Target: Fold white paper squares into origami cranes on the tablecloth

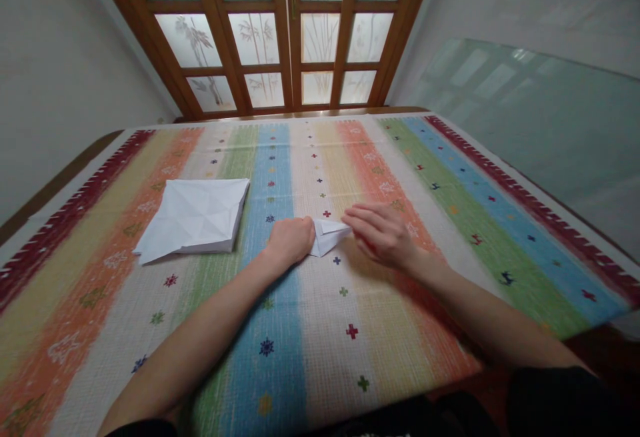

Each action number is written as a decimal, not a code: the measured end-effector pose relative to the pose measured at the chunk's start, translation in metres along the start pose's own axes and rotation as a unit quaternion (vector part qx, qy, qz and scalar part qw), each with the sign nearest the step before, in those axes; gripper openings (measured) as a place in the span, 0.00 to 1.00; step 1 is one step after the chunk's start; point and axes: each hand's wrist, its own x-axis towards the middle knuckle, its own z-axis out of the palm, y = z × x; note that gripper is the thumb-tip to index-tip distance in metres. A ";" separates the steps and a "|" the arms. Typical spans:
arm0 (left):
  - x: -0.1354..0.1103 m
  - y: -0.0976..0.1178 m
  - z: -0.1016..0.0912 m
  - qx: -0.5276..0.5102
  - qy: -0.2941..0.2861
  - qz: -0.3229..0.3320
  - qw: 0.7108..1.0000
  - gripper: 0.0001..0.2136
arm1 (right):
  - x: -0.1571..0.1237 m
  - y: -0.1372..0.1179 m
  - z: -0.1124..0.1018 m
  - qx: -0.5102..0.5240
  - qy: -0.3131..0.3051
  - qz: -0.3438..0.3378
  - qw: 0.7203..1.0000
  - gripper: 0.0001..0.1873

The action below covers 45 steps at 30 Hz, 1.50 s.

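Observation:
A small piece of folded white paper (pixel 327 237) lies low over the tablecloth between my two hands, its layers creased into a pointed shape. My left hand (pixel 293 240) is closed on its left end, knuckles up. At the right, the paper's narrow tip meets the fingertips of my right hand (pixel 380 230), which pinch it, with the fingers held together. The thumb of that hand is partly hidden beneath the fingers.
A stack of white paper (pixel 200 213) lies to the left, its top sheet creased and askew. The striped tablecloth (pixel 270 363) covers the table. Wooden doors with glass panes (pixel 293 37) stand beyond the far edge, and a glass panel (pixel 540 123) leans along the right wall.

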 end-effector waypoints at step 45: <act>-0.031 -0.058 0.023 -0.149 0.159 0.153 0.964 0.12 | 0.020 -0.029 0.057 0.049 -0.212 0.135 0.967 0.16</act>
